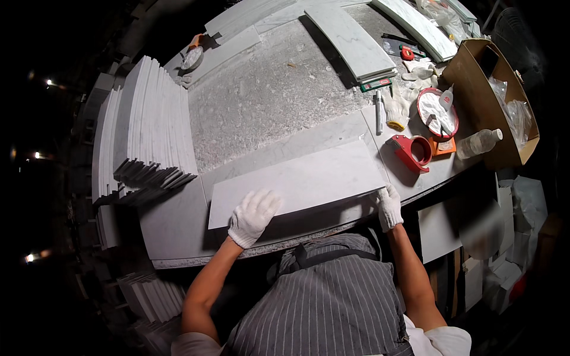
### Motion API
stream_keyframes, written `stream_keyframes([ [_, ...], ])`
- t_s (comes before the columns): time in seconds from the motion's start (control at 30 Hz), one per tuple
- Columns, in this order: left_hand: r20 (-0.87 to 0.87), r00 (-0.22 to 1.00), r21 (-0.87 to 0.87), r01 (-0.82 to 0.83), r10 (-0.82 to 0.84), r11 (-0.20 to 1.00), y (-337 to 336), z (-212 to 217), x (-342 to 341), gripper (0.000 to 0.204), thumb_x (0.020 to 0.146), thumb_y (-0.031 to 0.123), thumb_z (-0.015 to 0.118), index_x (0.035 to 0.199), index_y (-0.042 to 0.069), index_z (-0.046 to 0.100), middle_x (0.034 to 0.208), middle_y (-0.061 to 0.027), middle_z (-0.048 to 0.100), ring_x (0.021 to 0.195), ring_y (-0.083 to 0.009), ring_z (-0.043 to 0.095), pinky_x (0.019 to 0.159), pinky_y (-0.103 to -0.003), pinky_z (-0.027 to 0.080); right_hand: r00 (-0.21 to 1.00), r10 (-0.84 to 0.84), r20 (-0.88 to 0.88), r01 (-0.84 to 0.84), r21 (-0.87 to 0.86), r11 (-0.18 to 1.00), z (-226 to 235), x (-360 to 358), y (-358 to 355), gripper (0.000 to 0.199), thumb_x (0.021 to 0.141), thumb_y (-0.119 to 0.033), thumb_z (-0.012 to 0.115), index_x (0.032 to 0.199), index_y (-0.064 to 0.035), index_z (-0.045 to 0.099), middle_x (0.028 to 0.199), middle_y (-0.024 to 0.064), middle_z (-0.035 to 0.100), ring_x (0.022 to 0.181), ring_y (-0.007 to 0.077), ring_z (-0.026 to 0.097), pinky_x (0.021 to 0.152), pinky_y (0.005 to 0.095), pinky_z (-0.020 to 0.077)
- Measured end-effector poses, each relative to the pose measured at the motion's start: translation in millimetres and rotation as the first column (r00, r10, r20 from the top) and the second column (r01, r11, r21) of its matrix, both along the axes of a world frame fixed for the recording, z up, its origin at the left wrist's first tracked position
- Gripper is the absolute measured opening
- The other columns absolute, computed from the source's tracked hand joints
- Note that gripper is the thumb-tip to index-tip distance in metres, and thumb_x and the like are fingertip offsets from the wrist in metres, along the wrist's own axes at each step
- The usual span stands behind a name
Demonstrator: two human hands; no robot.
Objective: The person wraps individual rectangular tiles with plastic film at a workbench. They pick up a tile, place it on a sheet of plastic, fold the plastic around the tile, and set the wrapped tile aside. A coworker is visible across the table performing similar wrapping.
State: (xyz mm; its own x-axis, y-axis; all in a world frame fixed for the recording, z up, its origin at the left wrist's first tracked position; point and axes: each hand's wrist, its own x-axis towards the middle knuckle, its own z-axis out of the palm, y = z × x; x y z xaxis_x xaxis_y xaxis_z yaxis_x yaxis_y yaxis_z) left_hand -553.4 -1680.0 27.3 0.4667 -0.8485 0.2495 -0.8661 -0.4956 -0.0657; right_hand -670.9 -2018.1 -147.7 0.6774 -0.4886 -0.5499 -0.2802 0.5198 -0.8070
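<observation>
Left hand (253,216), gloved, lies flat with fingers spread on the near edge of the marble slab (297,181), which rests on the surface (172,228). Right hand (389,204) appears to grip the slab's right corner. Judged step: positioning the slab; next move calls for a steady two-handed slide.
</observation>
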Motion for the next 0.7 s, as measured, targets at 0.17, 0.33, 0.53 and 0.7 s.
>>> stream_keyframes([
  [0.17, -0.043, 0.998, -0.021, -0.04, 0.039, 0.999, -5, -30, -11, 0.037, 0.077, 0.008, 0.062, 0.114, 0.009, 0.064, 0.119, -0.0081, 0.062, 0.114, -0.0286, 0.057, 0.092, -0.044, 0.049, 1.0, 0.007, 0.016, -0.008, 0.048, 0.999, -3, -3, -5, 0.023, 0.097, -0.026, 0.061, 0.105, -0.0043, 0.063, 0.078, -0.0038, 0.058, 0.063, 0.0038, 0.048, 0.059, 0.02, 0.0426],
  [0.33, -0.135, 0.974, 0.178, -0.154, 0.18, 0.972, -6, -45, -21, 0.057, 0.068, 0.021, 0.076, 0.122, 0.007, 0.061, 0.135, -0.0114, 0.051, 0.129, -0.0338, 0.042, 0.103, -0.054, 0.031, 0.997, 0.08, 0.022, -0.081, 0.083, 0.993, 9, -6, -11, 0.023, 0.097, -0.027, 0.061, 0.106, -0.0055, 0.062, 0.078, -0.0048, 0.057, 0.065, 0.0047, 0.051, 0.06, 0.0201, 0.0453],
  [0.53, -0.289, 0.892, 0.209, -0.297, 0.349, 0.932, -5, -55, -35, 0.081, 0.066, 0.055, 0.074, 0.13, 0.01, 0.056, 0.143, -0.0106, 0.046, 0.136, -0.0333, 0.032, 0.107, -0.056, 0.023, 0.996, 0.09, 0.022, -0.089, -0.044, 0.995, 4, -4, -9, 0.022, 0.099, -0.027, 0.056, 0.102, -0.0073, 0.065, 0.075, -0.0074, 0.052, 0.063, 0.0037, 0.044, 0.055, 0.0212, 0.0349],
  [0.7, -0.33, 0.776, 0.224, -0.489, 0.537, 0.843, 12, -52, -7, 0.084, 0.071, 0.066, 0.067, 0.135, 0.014, 0.053, 0.139, -0.0117, 0.046, 0.134, -0.0339, 0.032, 0.109, -0.058, 0.02, 0.978, 0.166, 0.128, -0.182, 0.13, 0.975, 20, -8, -16, 0.025, 0.098, -0.024, 0.057, 0.112, -0.004, 0.062, 0.093, 0.0003, 0.066, 0.077, 0.0075, 0.058, 0.066, 0.0254, 0.0487],
])
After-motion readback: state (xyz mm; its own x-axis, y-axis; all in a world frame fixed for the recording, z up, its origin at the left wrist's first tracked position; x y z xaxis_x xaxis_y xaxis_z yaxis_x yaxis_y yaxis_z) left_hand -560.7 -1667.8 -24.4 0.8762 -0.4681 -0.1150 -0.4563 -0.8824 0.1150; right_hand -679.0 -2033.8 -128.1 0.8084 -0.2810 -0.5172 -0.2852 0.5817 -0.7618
